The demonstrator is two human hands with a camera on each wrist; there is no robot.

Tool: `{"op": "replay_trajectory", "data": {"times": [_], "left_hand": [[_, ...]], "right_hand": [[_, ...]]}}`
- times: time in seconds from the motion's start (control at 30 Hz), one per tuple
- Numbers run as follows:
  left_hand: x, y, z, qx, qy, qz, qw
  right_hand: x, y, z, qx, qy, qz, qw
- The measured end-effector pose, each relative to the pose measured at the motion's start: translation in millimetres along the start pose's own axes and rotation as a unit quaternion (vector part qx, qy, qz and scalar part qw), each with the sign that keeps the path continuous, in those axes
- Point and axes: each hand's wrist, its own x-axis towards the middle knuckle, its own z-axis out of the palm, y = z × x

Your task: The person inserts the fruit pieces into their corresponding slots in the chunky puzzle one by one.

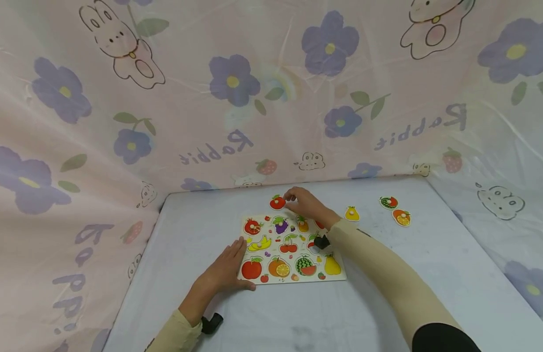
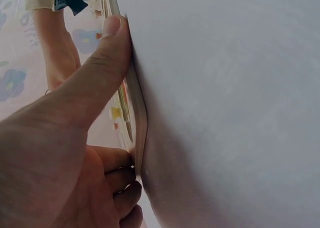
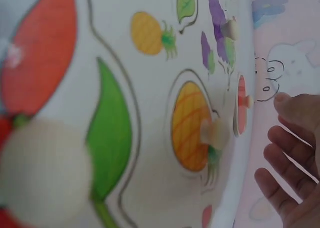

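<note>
A white fruit puzzle board (image 1: 271, 248) lies on the table, bearing pictures and knobbed pieces. My left hand (image 1: 225, 266) rests at its near left corner, thumb along the near edge and fingers against the left edge. The left wrist view shows the thumb (image 2: 107, 63) touching the board's edge. Just beyond the board lies a round red fruit piece (image 1: 278, 202) with green leaves. Beside it is my right hand (image 1: 307, 203). In the right wrist view, the right fingers (image 3: 287, 150) are spread a little, a small gap from the red piece's knob (image 3: 250, 101).
To the right of the board lie a pear piece (image 1: 352, 213), a watermelon piece (image 1: 389, 202) and an orange piece (image 1: 401, 218). A pineapple piece (image 3: 192, 125) with a knob sits on the board. Patterned cloth (image 1: 271, 98) hangs behind the white table (image 1: 201, 215).
</note>
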Motion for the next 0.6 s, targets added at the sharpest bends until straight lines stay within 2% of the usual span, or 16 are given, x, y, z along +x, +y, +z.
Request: {"op": "replay_trajectory", "data": {"times": [0.3, 0.6], "left_hand": [[0.8, -0.8, -0.6, -0.003, -0.002, -0.005, 1.0], [1.9, -2.5, 0.9, -0.003, -0.002, -0.001, 1.0]], "right_hand": [[19.6, 1.4, 11.1, 0.01, -0.018, 0.015, 1.0], [29.0, -0.1, 16.9, -0.009, -0.021, 0.034, 0.999]]}}
